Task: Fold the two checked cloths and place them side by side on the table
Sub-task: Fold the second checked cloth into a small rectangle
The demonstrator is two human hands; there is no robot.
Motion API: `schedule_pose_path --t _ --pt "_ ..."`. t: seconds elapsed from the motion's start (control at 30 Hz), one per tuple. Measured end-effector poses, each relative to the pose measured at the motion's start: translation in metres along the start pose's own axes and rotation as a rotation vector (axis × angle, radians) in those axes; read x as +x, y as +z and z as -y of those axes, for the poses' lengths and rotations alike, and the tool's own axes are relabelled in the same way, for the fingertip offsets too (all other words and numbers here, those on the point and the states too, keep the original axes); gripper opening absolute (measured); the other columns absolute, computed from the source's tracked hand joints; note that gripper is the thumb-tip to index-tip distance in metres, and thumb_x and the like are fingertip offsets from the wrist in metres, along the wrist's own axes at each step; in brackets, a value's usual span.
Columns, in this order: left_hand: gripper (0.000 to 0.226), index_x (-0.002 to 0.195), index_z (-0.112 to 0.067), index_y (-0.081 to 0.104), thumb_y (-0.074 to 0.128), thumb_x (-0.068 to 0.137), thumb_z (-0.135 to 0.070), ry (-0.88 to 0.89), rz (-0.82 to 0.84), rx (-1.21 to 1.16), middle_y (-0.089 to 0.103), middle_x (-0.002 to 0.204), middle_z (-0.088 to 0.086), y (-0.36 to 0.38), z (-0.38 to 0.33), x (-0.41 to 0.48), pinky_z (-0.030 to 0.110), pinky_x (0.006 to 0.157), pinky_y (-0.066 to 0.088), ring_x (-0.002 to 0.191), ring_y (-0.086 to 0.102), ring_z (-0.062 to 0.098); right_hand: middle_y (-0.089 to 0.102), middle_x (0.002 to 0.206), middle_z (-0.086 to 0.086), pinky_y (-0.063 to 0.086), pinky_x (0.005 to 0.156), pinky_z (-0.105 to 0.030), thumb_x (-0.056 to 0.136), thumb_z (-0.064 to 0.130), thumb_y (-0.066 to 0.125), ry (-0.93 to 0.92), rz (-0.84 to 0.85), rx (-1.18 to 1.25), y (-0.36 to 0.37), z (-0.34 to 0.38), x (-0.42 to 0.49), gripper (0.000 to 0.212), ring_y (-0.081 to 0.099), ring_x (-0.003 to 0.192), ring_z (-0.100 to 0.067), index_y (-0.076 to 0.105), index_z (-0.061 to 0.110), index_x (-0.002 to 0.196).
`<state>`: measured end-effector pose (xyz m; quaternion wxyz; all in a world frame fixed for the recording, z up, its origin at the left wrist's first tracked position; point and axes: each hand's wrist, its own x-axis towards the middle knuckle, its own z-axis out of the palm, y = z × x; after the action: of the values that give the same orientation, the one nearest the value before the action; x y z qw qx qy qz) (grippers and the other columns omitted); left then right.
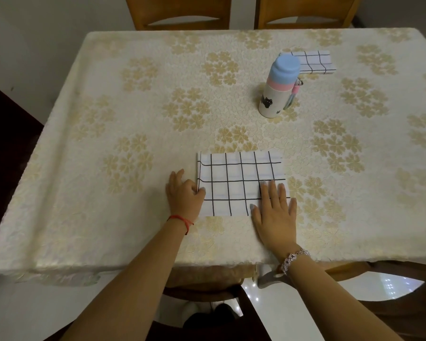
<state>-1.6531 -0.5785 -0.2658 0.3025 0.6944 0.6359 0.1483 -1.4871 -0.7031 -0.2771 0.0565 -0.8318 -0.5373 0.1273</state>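
Note:
A white cloth with a black check (236, 178) lies folded into a rectangle near the table's front edge. My left hand (183, 193) pinches its left edge, thumb on top of the fabric. My right hand (274, 212) lies flat with fingers spread on the cloth's near right corner. A second checked cloth (315, 61), folded into a smaller rectangle, rests at the back right, partly hidden behind a bottle.
A white bottle with a blue and pink cap (279, 87) stands between the two cloths. The table (108, 107) wears a cream cover with golden flowers. Two wooden chairs (180, 13) stand at the far side, and another chair is under the near edge.

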Motion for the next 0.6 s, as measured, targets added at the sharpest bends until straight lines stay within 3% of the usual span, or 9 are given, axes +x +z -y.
schedule_pose_path --t 0.07,0.13,0.23,0.33,0.47,0.6 --pt "0.017 0.080 0.002 0.065 0.063 0.081 -0.015 -0.023 -0.035 -0.020 0.045 0.139 0.015 -0.005 -0.003 -0.004 0.041 0.111 0.025 0.134 0.031 0.031 0.009 0.157 -0.008 -0.002 0.114 -0.046 0.090 0.049 0.008 -0.073 -0.072 0.018 -0.002 0.011 -0.004 0.068 -0.001 0.144 -0.023 0.009 0.014 0.148" --pt "0.015 0.077 -0.001 0.064 0.063 0.079 -0.016 -0.046 -0.088 -0.008 0.055 0.119 0.012 -0.010 -0.006 -0.010 0.037 0.095 0.036 0.116 0.042 0.031 0.018 0.155 -0.010 0.005 0.115 -0.043 0.093 0.046 0.019 -0.178 -0.092 0.076 -0.002 0.028 -0.012 0.065 0.005 0.143 -0.022 0.018 0.011 0.147" --pt "0.014 0.071 -0.005 0.062 0.060 0.078 -0.017 -0.102 -0.066 -0.061 0.056 0.091 0.009 -0.016 -0.013 -0.015 0.034 0.079 0.039 0.092 0.046 0.027 0.026 0.152 -0.011 0.011 0.115 -0.039 0.093 0.044 0.035 -0.339 -0.067 0.145 0.001 0.056 -0.026 0.065 0.013 0.142 -0.022 0.023 0.008 0.146" --pt "0.029 0.053 -0.014 0.045 0.059 0.078 -0.014 -0.245 0.094 -0.344 0.048 0.061 0.004 -0.020 -0.020 -0.018 0.028 0.062 0.036 0.067 0.045 0.023 0.035 0.148 -0.016 0.013 0.112 -0.040 0.089 0.036 0.050 -0.369 -0.030 0.209 0.010 0.074 -0.038 0.068 0.028 0.139 -0.029 0.028 0.001 0.143" --pt "0.033 0.053 -0.012 0.042 0.055 0.082 -0.005 -0.327 0.229 -0.553 0.044 0.057 0.002 -0.029 -0.024 -0.023 0.025 0.056 0.033 0.060 0.042 0.018 0.052 0.134 -0.022 0.038 0.105 -0.042 0.082 0.015 0.063 -0.253 -0.118 0.170 0.023 0.076 -0.039 0.061 0.048 0.125 -0.036 0.040 -0.005 0.134" --pt "0.031 0.057 -0.014 0.049 0.053 0.085 -0.003 -0.335 0.300 -0.589 0.048 0.061 -0.001 -0.038 -0.022 -0.031 0.015 0.047 0.038 0.057 0.042 0.010 0.056 0.127 -0.026 0.042 0.102 -0.044 0.073 0.001 0.065 -0.225 -0.194 0.156 0.026 0.069 -0.037 0.060 0.054 0.118 -0.039 0.046 -0.009 0.129"
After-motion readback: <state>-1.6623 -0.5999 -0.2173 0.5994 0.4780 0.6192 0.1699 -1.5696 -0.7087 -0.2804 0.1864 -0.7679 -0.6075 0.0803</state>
